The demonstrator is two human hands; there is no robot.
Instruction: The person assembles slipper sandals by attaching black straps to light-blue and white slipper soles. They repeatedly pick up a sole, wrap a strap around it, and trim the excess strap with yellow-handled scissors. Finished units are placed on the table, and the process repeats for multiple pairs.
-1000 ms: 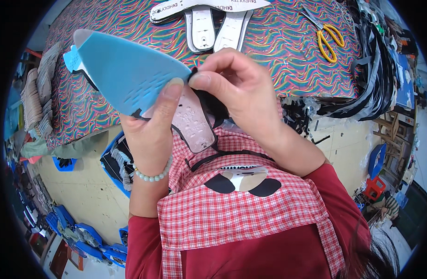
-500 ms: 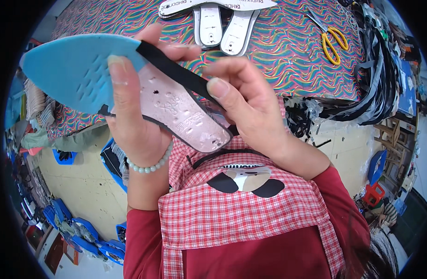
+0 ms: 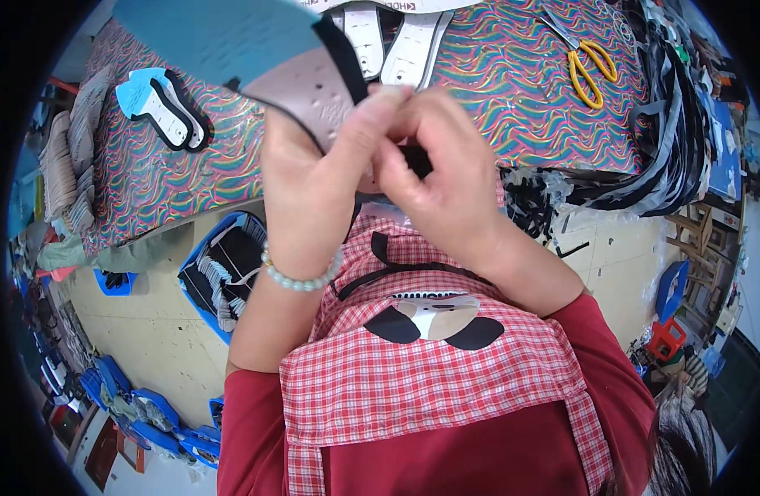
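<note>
An insole (image 3: 256, 45), light blue at its wide front and pale pink toward the narrow heel, is tilted up above the table. My left hand (image 3: 301, 194) grips it near the heel, with the thumb over the pink face. A black strip (image 3: 340, 51) runs along the far edge of the insole. My right hand (image 3: 454, 165) is closed by the heel end, its fingertips meeting my left thumb where the strip runs in. The heel tip and the strip's end are largely hidden by my fingers.
On the patterned tablecloth (image 3: 231, 157) lie a small pair of insoles (image 3: 167, 116), several white insoles (image 3: 413, 50) and yellow-handled scissors (image 3: 591, 66). Black strips (image 3: 678, 140) hang at the right table edge. A blue bin (image 3: 210, 306) with black pieces stands on the floor at left.
The insole has moved up and to the right, uncovering the small pair on the table. My left hand has slid toward the heel, and its thumb now meets my right fingers.
</note>
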